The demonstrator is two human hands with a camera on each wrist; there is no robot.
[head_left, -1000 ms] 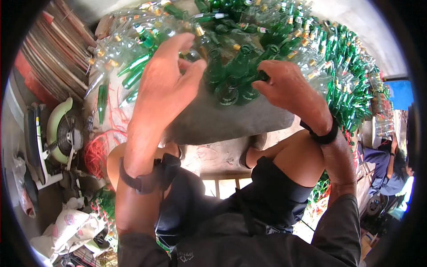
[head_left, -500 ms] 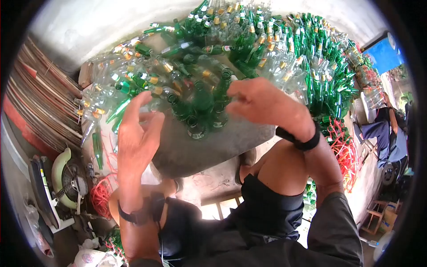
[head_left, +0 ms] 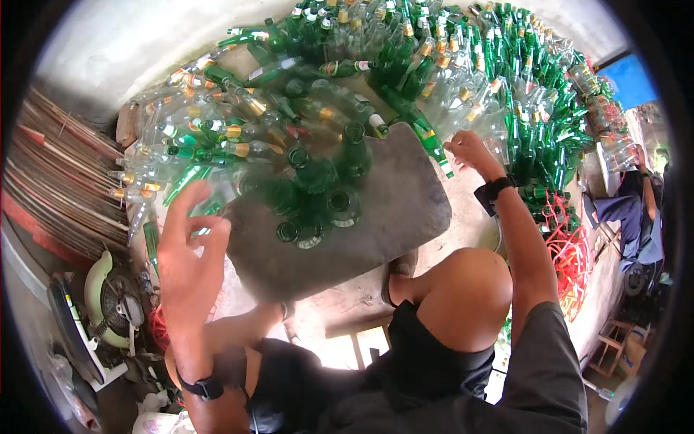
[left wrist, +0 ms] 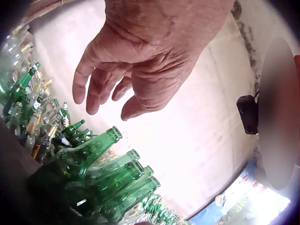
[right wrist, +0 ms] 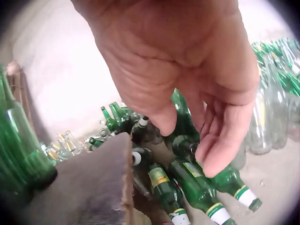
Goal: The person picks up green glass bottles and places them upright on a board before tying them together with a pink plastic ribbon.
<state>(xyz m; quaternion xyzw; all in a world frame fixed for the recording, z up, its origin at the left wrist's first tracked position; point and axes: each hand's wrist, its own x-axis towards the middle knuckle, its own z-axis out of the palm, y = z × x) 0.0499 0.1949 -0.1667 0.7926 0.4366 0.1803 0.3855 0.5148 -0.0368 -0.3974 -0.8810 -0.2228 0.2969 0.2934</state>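
Observation:
Several green glass bottles stand upright in a cluster on a grey slab. To the left of them, my left hand hovers at the slab's edge with loosely bent fingers and nothing in its grasp. The left wrist view has this hand above the bottle necks. Past the slab's right edge, my right hand reaches down beside a lying green bottle. Seen from the right wrist, its thumb and fingers hang apart over several lying green bottles with white neck labels.
A large heap of green and clear bottles spreads behind and right of the slab. Red plastic twine lies at the right. Stacked boards and a wheeled machine are at the left. Another person is at far right.
My right hand has let go of a bottle in the cluster and moved right, beyond the slab. My left hand sits lower and further left in view. The head view has shifted too.

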